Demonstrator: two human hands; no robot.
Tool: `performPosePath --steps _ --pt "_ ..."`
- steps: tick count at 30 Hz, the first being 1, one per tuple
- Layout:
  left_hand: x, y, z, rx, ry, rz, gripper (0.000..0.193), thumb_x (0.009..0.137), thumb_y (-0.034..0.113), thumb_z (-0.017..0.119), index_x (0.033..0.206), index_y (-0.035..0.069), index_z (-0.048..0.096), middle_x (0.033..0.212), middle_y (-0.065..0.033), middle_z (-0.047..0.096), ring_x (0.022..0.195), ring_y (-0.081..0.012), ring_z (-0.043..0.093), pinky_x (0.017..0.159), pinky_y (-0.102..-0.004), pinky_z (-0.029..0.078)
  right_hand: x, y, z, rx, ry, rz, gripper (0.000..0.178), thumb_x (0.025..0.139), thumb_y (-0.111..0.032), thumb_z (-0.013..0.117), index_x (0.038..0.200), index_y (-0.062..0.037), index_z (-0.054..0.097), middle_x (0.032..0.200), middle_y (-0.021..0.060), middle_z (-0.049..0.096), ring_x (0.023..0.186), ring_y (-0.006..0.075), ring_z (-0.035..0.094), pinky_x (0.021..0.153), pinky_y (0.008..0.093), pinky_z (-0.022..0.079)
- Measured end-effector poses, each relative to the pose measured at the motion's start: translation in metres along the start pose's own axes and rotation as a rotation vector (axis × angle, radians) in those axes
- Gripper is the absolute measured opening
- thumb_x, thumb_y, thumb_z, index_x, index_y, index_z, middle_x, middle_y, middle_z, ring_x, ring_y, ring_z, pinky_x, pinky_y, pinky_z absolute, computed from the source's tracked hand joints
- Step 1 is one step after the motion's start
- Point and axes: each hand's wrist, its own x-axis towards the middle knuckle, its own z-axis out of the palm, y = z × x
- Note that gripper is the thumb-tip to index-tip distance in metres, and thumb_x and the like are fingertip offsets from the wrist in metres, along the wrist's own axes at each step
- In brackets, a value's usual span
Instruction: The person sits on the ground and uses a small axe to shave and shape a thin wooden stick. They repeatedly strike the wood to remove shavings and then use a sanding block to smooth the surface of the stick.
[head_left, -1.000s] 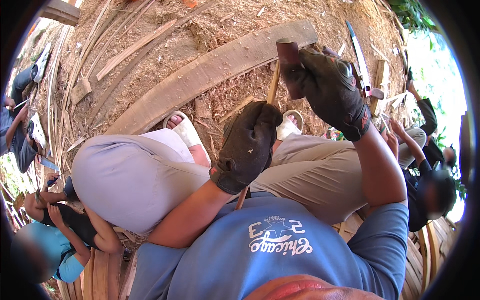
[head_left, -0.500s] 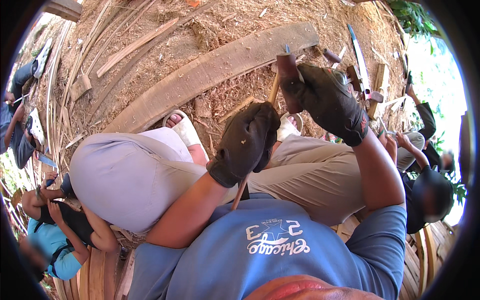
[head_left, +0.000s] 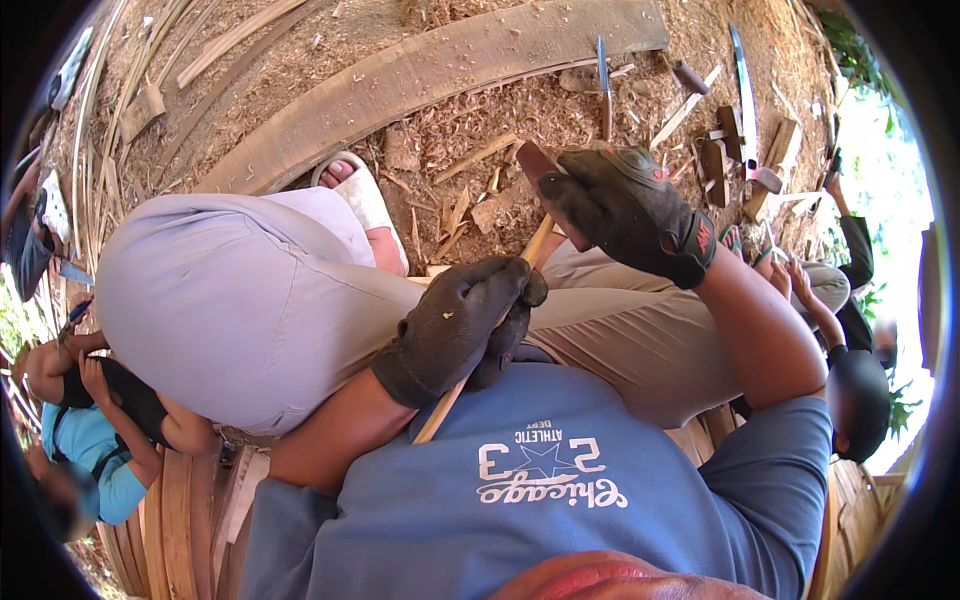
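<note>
My left hand (head_left: 465,318), in a dark work glove, is wrapped round a thin wooden stick (head_left: 440,412). The stick slants, its lower end close to my blue shirt and its upper end by the right glove. My gloved right hand (head_left: 630,205) grips a reddish-brown folded sheet that looks like sandpaper (head_left: 540,168). This sheet lies at or over the upper end of the stick; whether they touch is hard to tell. Both hands are above my lap.
A long curved plank (head_left: 400,85) lies across the shaving-strewn ground. Beyond my right hand are a knife (head_left: 604,85), a long blade (head_left: 742,90) and wooden blocks (head_left: 714,170). Other people sit left (head_left: 110,430) and right (head_left: 855,400). Wood strips (head_left: 175,510) stand behind.
My right hand has come down and tilted the reddish-brown sheet. My left hand has lowered and swung left with the stick, which now leans more. The view has shifted, showing the knife on the ground.
</note>
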Motion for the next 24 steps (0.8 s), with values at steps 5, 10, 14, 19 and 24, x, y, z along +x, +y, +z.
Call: performPosePath --steps 5,10,14,19,24 --pt "0.006 0.008 0.007 0.022 0.004 -0.065 0.036 0.112 0.036 0.046 0.105 0.005 0.063 0.058 0.0013 0.046 0.044 -0.0075 0.037 0.041 -0.0249 0.029 0.006 0.026 -0.009 -0.191 0.158 -0.111 0.029 0.105 -0.032 0.056 0.1 -0.0061 0.068 0.069 0.0091 0.057 0.06 0.0269 0.062 0.057 0.0414 0.049" --pt "0.012 0.012 -0.003 -0.104 0.045 -0.141 0.036 0.113 0.035 0.046 0.103 0.005 0.062 0.058 0.0015 0.047 0.043 -0.0066 0.038 0.04 -0.0245 0.028 -0.016 0.013 0.024 -0.437 0.234 -0.22 0.061 0.096 -0.028 0.067 0.149 -0.0017 0.055 0.082 0.0028 0.058 0.062 0.0168 0.058 0.052 0.0385 0.049" --pt "0.008 0.007 -0.01 -0.198 -0.015 -0.081 0.035 0.114 0.034 0.046 0.101 0.006 0.063 0.06 0.002 0.05 0.042 -0.0055 0.04 0.038 -0.024 0.028 -0.001 0.035 0.018 -0.134 0.429 -0.064 0.015 0.109 -0.019 0.057 0.106 -0.0056 0.065 0.066 0.0062 0.061 0.056 0.0217 0.063 0.049 0.0374 0.047" --pt "0.009 0.014 -0.01 -0.156 -0.018 -0.082 0.037 0.114 0.036 0.046 0.101 0.006 0.063 0.058 0.0025 0.049 0.041 -0.0053 0.038 0.039 -0.024 0.027 -0.006 0.045 0.003 -0.177 0.322 -0.053 0.025 0.103 -0.017 0.062 0.124 -0.0023 0.066 0.085 0.0091 0.063 0.069 0.0221 0.064 0.057 0.0374 0.05" --pt "0.014 0.017 -0.008 -0.137 -0.001 -0.082 0.036 0.115 0.034 0.045 0.1 0.006 0.063 0.057 0.0022 0.049 0.041 -0.005 0.038 0.039 -0.024 0.027 0.0 0.052 -0.009 -0.144 0.39 -0.263 0.034 0.105 -0.022 0.062 0.134 -0.0037 0.066 0.082 0.0073 0.06 0.068 0.0185 0.062 0.053 0.0362 0.047"
